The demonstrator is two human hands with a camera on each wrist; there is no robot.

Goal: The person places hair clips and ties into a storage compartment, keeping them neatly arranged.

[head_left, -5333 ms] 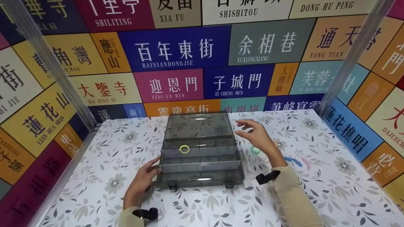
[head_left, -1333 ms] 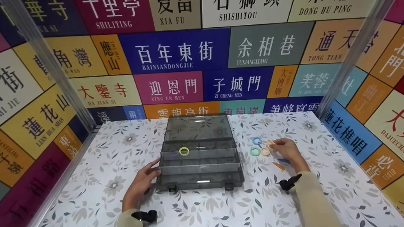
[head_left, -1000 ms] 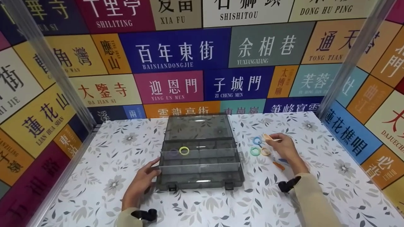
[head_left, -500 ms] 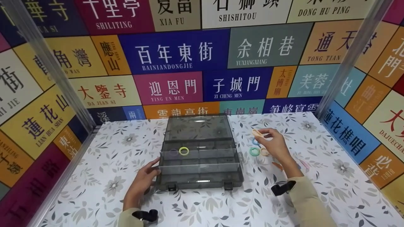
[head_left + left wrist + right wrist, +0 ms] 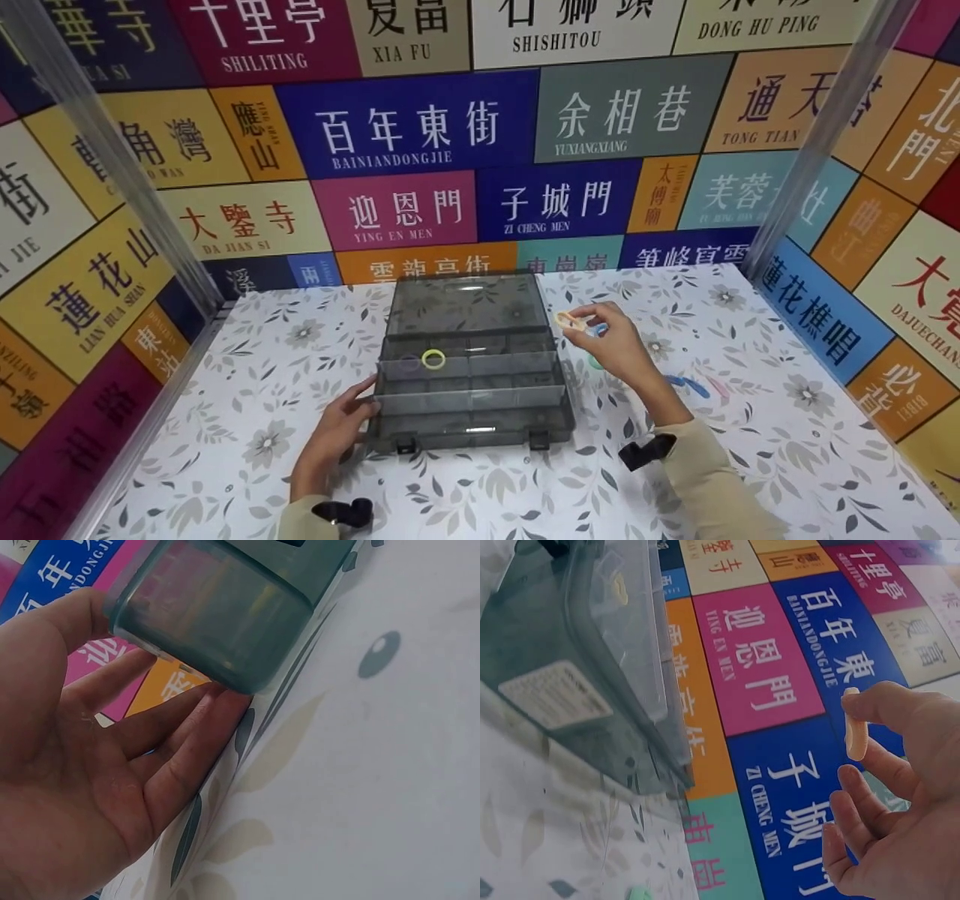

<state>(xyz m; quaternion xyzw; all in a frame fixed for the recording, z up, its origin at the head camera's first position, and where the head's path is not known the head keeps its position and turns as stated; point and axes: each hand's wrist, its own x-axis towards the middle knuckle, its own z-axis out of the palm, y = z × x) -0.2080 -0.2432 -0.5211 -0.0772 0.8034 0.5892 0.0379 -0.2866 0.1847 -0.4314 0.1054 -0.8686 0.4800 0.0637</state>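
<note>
Pinching a pale orange ring (image 5: 856, 724) between the thumb and a finger of the right hand (image 5: 613, 343), holding it in the air just right of the swung-back lid (image 5: 469, 300) of a grey see-through box (image 5: 480, 433), and spreading the other fingers loosely. Resting the left hand (image 5: 339, 426), with relaxed, uncurled fingers, against the box's left side near the front corner. Seeing a yellow ring (image 5: 433, 368) and a faint purple ring (image 5: 410, 370) side by side in the back left part of the box. Spotting a green ring (image 5: 595, 362), partly hidden by the right hand, on the floral surface (image 5: 517, 495), and a bit of blue (image 5: 599, 329) behind the fingers. Noticing blue strips (image 5: 696, 387) and a pink strip (image 5: 718, 388) beyond the right wrist. Facing a wall of coloured signs (image 5: 405, 124).
</note>
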